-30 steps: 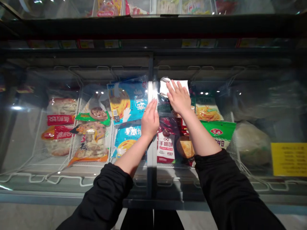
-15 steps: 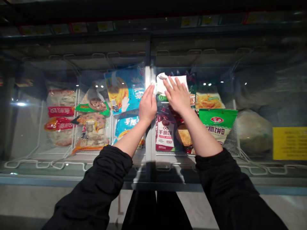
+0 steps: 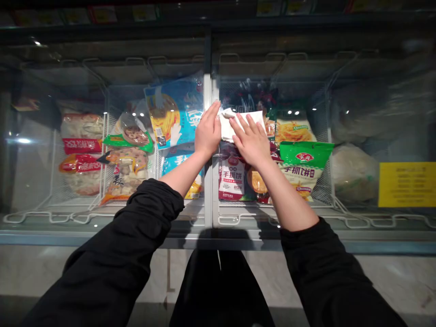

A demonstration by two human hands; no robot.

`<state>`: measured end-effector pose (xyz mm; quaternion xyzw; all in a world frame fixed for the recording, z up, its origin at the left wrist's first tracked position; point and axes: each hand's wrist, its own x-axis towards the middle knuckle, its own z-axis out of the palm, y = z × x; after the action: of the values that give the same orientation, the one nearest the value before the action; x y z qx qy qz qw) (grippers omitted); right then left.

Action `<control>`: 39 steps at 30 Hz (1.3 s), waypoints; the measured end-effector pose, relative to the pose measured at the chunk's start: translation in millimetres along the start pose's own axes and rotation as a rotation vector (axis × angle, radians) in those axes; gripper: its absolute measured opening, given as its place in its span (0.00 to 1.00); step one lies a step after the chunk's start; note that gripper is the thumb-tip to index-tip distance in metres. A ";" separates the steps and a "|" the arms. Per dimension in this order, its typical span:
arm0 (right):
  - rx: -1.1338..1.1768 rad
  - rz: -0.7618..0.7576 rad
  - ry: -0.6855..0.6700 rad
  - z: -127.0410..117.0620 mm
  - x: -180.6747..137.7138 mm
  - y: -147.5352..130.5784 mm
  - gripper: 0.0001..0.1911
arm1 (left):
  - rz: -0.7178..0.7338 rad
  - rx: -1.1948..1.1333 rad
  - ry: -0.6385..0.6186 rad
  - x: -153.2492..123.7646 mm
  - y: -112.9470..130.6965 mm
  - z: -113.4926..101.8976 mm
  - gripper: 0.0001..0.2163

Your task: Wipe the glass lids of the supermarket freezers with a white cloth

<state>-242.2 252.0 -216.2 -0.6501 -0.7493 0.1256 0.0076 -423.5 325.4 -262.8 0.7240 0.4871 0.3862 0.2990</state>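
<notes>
My right hand (image 3: 251, 140) lies flat with fingers spread on a white cloth (image 3: 227, 127), pressing it onto the glass lid (image 3: 299, 81) of a chest freezer. My left hand (image 3: 207, 131) rests beside it, fingers stretched out together along the grey centre frame (image 3: 207, 190) between the two glass panes, touching the cloth's left edge. Under the glass right below the hands lie a blue bag (image 3: 173, 113) and a red-and-white bag (image 3: 233, 179) of frozen pancakes. Both arms wear black sleeves.
Wire baskets under the glass hold frozen food: red-labelled bags (image 3: 81, 145) at left, a green-edged bag (image 3: 131, 136), a green bag (image 3: 304, 165) at right, a pale lump (image 3: 354, 177). A yellow sign (image 3: 407, 184) sits far right. Price tags line the shelf edge above.
The cloth and my right hand slid down and slightly left on the glass. My left hand moved up along the centre frame to meet the cloth. The view tilted downward.
</notes>
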 end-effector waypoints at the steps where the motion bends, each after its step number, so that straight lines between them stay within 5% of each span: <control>1: 0.005 0.025 0.009 -1.1 1.4 8.5 0.32 | 0.011 0.007 -0.014 1.7 0.6 -0.6 0.25; 5: 0.019 0.121 0.032 2.8 -39.9 11.5 0.32 | 0.026 -0.005 -0.065 -10.2 10.6 -10.5 0.23; 9: 0.037 0.041 -0.002 12.2 -102.1 -27.0 0.32 | 0.031 0.084 -0.162 -69.8 34.2 -30.9 0.26; 11: 0.053 -0.012 -0.023 12.4 -106.4 -39.7 0.32 | 0.015 0.193 -0.183 -102.7 46.2 -39.1 0.29; 14: 0.061 -0.050 -0.026 5.9 -72.8 -36.2 0.32 | -0.014 0.304 -0.190 -130.3 55.5 -43.6 0.32; 18: 0.046 0.027 0.010 -0.2 -32.2 -15.1 0.32 | 0.001 0.329 -0.189 -130.8 53.4 -41.6 0.33; 26: 0.076 0.024 0.003 21.9 -107.8 -52.8 0.31 | -0.016 0.453 -0.246 -128.8 56.1 -43.1 0.34; 31: 0.092 -0.098 0.026 16.5 -53.8 -41.4 0.32 | -0.004 0.494 -0.260 -128.0 56.6 -44.9 0.33; 34: 0.101 -0.030 0.052 11.6 -40.3 -26.2 0.32 | -0.002 0.498 -0.268 -127.6 55.9 -45.8 0.34; 39: 0.111 0.048 0.021 19.7 -110.2 -48.0 0.31 | -0.020 0.489 -0.279 -126.8 56.6 -45.1 0.35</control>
<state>-275.2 135.0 -209.0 -0.6677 -0.7253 0.1604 0.0486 -463.8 189.6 -227.4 0.8161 0.5269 0.1509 0.1835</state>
